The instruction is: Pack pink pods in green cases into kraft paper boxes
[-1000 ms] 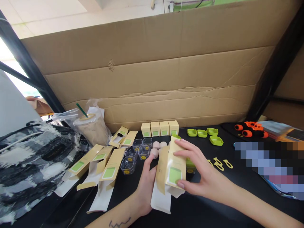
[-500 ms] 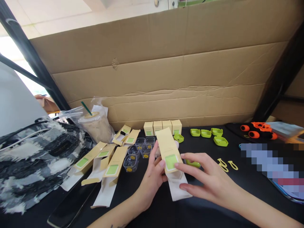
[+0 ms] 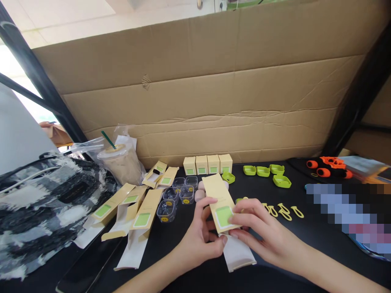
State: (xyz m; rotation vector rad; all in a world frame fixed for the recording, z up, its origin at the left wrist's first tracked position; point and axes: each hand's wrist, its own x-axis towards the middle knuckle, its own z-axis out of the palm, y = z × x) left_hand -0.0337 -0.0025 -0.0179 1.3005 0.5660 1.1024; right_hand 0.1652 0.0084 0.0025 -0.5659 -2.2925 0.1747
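Both hands hold a flattish cream cardboard box point(image 3: 216, 189) with a green square label, its white flap point(image 3: 238, 253) hanging out toward me. My left hand point(image 3: 200, 240) grips its left side, thumb near the flap's fold. My right hand point(image 3: 264, 232) pinches the right edge beside the label. Behind the box, partly hidden, are small round pale items point(image 3: 200, 195). Several clear plastic cups point(image 3: 166, 211) with yellow stickers stand left of my left hand. Thin yellow loops point(image 3: 284, 211) lie beyond my right hand.
Opened cream boxes point(image 3: 146, 207) lie at left by a dark phone point(image 3: 88, 264). Folded small boxes point(image 3: 201, 165) line the back before a cardboard wall point(image 3: 195, 101). Green trays point(image 3: 281, 181) sit right, near an orange-black object point(image 3: 331, 166). A bagged drink cup point(image 3: 119, 162) stands left.
The box has come lower and nearer to me, its flap swinging further right. My left fingers have shifted along its left side, and the thumb now sits by the fold. The view has moved slightly.
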